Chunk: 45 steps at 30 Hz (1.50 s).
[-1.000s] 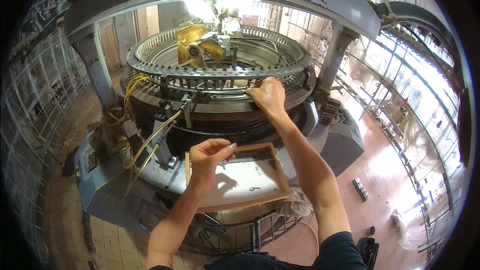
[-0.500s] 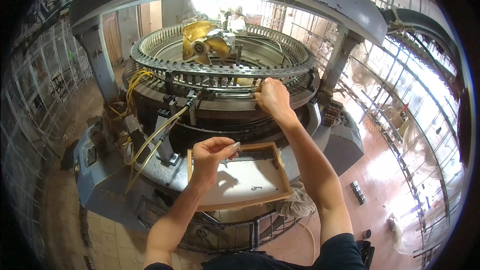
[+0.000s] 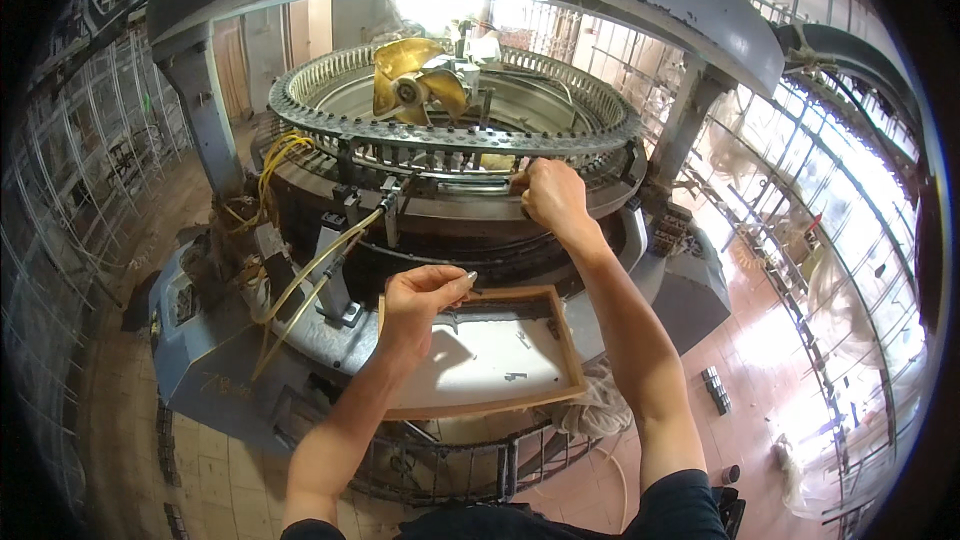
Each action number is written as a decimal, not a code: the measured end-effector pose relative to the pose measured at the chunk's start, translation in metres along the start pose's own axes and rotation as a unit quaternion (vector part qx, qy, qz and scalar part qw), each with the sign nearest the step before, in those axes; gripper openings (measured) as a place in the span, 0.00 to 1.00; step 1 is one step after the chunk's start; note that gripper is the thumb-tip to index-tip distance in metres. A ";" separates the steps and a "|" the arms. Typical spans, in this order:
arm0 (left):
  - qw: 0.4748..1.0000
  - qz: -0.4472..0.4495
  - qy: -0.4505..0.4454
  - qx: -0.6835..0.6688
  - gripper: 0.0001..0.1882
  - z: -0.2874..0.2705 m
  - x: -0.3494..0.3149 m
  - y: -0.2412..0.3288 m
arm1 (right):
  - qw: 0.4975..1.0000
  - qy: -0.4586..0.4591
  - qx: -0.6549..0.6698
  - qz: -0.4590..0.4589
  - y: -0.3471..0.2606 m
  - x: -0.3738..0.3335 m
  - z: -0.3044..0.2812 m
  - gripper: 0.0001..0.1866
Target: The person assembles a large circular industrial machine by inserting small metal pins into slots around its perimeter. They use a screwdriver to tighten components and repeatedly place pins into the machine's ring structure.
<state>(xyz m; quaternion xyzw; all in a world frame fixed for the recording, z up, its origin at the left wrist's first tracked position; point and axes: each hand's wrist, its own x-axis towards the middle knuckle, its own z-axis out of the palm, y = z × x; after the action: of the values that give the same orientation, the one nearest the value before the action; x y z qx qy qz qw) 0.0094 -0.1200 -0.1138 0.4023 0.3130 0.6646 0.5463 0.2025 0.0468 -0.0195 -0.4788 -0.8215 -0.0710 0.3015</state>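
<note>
Relative to the gold-bladed fan point(image 3: 408, 92): metal racks point(image 3: 105, 145) stand at both sides; a pale-brown panel point(image 3: 318, 28) is behind, left; a dark block point(image 3: 716, 390) lies on the floor point(image 3: 745, 432), right and nearer.

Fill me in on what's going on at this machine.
A person is working bare-handed at a large circular machine. The right hand is curled at its front, just below the studded ring; what its fingertips touch is hidden. The left hand is pinched above a wood-framed tray; anything in that pinch is too small to tell. A few small dark pieces lie in the tray.
</note>
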 end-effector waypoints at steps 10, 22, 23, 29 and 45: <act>0.995 0.017 0.050 -0.088 0.05 0.003 0.011 0.004 | 0.952 -0.079 0.294 -0.025 -0.052 -0.073 -0.047 0.15; 0.997 0.051 -0.001 0.053 0.12 0.022 0.003 -0.002 | 0.970 0.076 0.204 0.110 -0.038 -0.042 -0.046 0.14; 0.997 0.030 -0.001 0.065 0.12 0.023 0.001 -0.002 | 0.978 0.063 0.172 0.100 -0.030 -0.028 -0.046 0.14; 0.996 0.017 -0.008 0.082 0.08 0.016 -0.007 -0.004 | 0.981 0.058 0.101 0.157 -0.020 0.006 -0.017 0.11; 0.998 0.006 -0.022 0.054 0.05 0.002 -0.009 -0.001 | 0.988 -0.001 -0.017 0.156 -0.024 0.005 -0.007 0.10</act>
<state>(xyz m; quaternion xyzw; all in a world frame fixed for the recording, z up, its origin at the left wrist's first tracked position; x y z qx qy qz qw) 0.0123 -0.1284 -0.1152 0.4476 0.3336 0.6409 0.5269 0.1839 0.0353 -0.0072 -0.6066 -0.7355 -0.0367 0.2994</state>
